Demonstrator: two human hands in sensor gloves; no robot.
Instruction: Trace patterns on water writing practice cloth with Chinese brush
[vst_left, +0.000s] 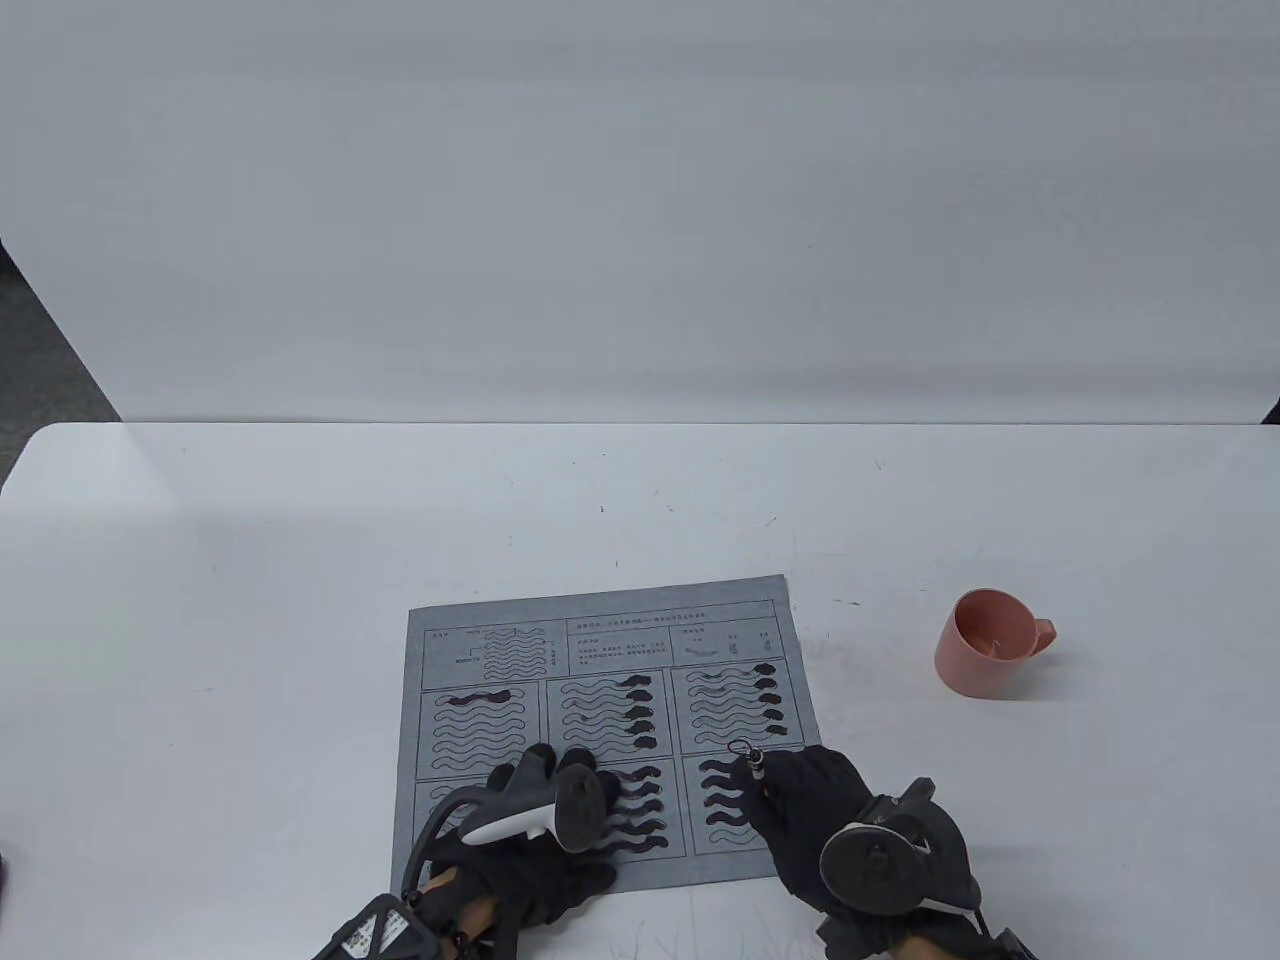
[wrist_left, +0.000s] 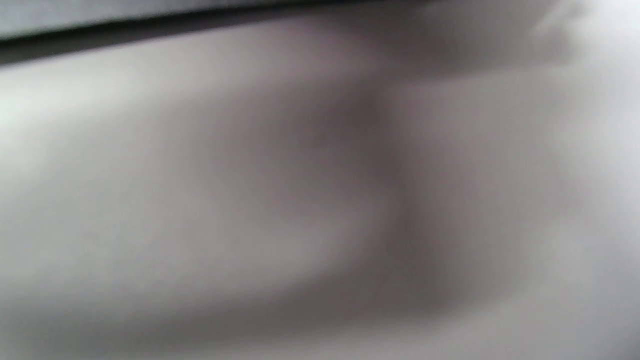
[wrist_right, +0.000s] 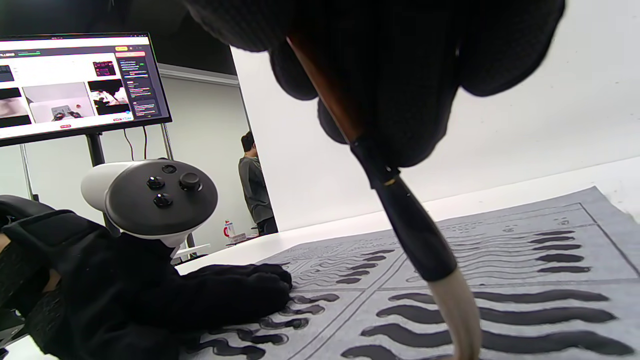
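A grey water writing cloth (vst_left: 605, 650) printed with boxes of wavy lines lies on the white table; several waves are darkened by wet strokes. My right hand (vst_left: 800, 810) grips a Chinese brush (wrist_right: 400, 220) over the lower right box, and the pale bristle tip (wrist_right: 460, 315) touches a dark wave on the cloth (wrist_right: 565, 265). The brush's top end with its loop shows in the table view (vst_left: 745, 757). My left hand (vst_left: 545, 800) rests flat on the cloth's lower middle, fingers laid on the wavy lines (wrist_right: 235, 290). The left wrist view is a grey blur.
A pink cup (vst_left: 985, 645) stands on the table to the right of the cloth. A monitor (wrist_right: 80, 85) on a stand and a person (wrist_right: 252, 185) are beyond the table in the right wrist view.
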